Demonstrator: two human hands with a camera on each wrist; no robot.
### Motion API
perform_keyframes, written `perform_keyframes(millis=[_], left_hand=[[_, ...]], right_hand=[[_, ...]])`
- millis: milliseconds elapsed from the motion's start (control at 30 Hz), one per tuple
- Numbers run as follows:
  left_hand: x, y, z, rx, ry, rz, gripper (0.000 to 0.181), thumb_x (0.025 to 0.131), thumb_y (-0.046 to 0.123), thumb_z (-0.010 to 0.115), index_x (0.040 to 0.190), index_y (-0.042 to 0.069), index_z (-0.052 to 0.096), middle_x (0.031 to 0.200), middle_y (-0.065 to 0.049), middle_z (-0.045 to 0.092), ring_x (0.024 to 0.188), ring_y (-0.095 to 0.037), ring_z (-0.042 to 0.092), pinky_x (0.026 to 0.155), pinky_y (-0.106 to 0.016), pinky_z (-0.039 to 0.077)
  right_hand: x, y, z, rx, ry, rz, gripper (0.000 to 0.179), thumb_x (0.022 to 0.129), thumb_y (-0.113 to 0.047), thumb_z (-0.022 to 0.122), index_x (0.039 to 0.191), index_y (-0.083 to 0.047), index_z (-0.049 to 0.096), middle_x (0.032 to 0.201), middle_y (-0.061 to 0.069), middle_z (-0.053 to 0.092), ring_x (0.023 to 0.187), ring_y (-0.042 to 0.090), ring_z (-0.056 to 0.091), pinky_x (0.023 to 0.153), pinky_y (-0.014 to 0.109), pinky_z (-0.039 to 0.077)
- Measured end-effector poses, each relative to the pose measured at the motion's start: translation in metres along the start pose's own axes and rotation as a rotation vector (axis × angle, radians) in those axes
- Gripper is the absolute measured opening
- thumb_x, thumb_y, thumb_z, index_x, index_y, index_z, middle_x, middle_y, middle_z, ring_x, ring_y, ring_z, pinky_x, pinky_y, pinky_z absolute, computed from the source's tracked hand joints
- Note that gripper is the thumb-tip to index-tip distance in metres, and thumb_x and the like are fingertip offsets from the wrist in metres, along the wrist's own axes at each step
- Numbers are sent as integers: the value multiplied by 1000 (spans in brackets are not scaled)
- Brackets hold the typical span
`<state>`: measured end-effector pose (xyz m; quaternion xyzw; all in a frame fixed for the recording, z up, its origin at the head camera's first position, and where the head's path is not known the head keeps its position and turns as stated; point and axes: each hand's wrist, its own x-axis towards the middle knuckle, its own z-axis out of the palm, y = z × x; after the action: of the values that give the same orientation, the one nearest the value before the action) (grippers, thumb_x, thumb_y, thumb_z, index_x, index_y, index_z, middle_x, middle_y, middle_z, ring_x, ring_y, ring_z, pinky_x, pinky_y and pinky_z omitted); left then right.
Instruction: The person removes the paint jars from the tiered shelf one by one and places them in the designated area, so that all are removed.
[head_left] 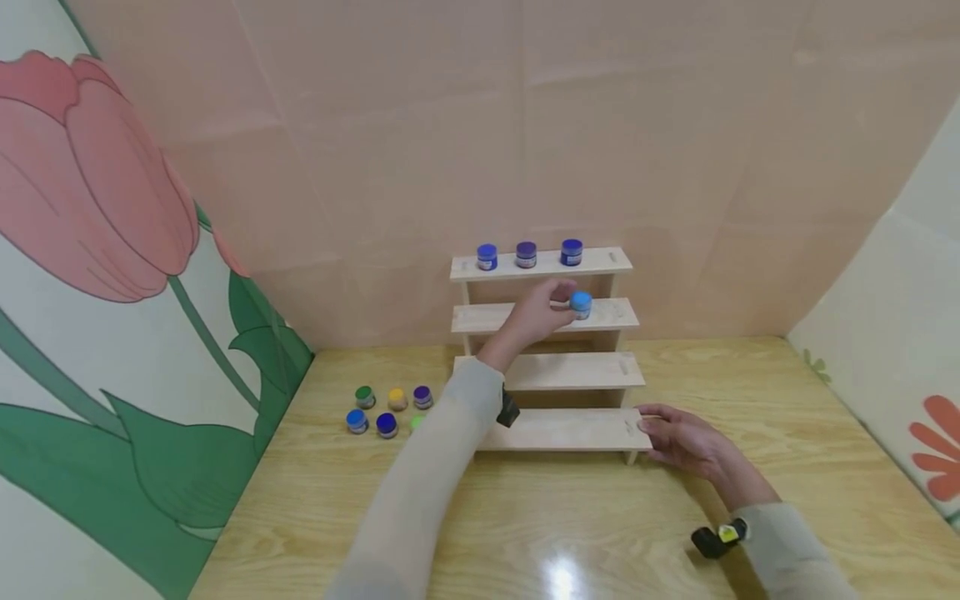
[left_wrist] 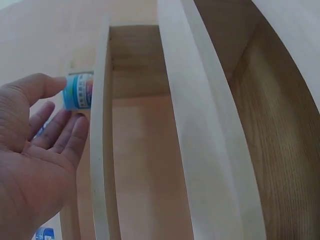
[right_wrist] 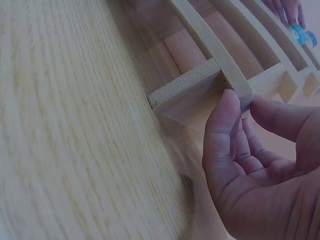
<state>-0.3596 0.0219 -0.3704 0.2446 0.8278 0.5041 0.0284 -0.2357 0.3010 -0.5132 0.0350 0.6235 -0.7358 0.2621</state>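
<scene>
A pale wooden stepped rack [head_left: 558,372] with several tiers stands on the table. My left hand [head_left: 534,315] holds a small light-blue-lidded paint jar [head_left: 581,305] at the right part of the second tier from the top. In the left wrist view the thumb lies against the jar [left_wrist: 78,91], beside the shelf edge; whether its base touches the board is hard to tell. My right hand [head_left: 684,439] pinches the right end of the lowest shelf [right_wrist: 235,82] between thumb and index finger. Three blue and purple jars [head_left: 527,255] stand in a row on the top tier.
Several more paint jars [head_left: 387,425] with green, yellow, blue and purple lids stand on the wooden table [head_left: 300,517], left of the rack. One light green jar [head_left: 417,422] is partly hidden by the left sleeve. A pinkish wall [head_left: 375,167] rises behind the rack.
</scene>
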Motion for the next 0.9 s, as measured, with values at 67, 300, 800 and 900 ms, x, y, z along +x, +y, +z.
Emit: perform_keyframes(millis=[67, 300, 800, 900], left_hand=[[4, 1, 2, -13, -7, -9, 47, 92, 14, 76, 136, 14, 60, 133, -1, 64, 124, -17, 60, 96, -22, 55], [12, 3, 7, 31, -5, -3, 48, 92, 7, 75, 137, 9, 59, 135, -6, 63, 126, -21, 59, 100, -25, 53], [14, 5, 11, 139, -6, -46, 42, 92, 14, 76, 132, 12, 64, 127, -3, 65, 114, -17, 60, 100, -29, 52], [9, 6, 8, 121, -8, -22, 41, 92, 16, 77, 130, 12, 65, 123, -2, 66, 110, -16, 61, 94, -26, 54]], right_hand=[[0, 0, 0, -2, -1, -4, 24, 105, -15, 56, 128, -18, 52, 105, -1, 71, 92, 13, 68, 77, 29, 60], [0, 0, 0, 3, -24, -17, 22, 105, -14, 55, 126, -18, 54, 104, -1, 71, 92, 13, 69, 76, 29, 61], [0, 0, 2, 19, -50, -27, 22, 105, -13, 54, 127, -17, 52, 105, 0, 70, 92, 13, 69, 77, 29, 61], [-1, 1, 1, 23, -51, -30, 21, 106, -12, 53, 125, -19, 53, 104, 0, 70, 91, 13, 69, 76, 29, 61]])
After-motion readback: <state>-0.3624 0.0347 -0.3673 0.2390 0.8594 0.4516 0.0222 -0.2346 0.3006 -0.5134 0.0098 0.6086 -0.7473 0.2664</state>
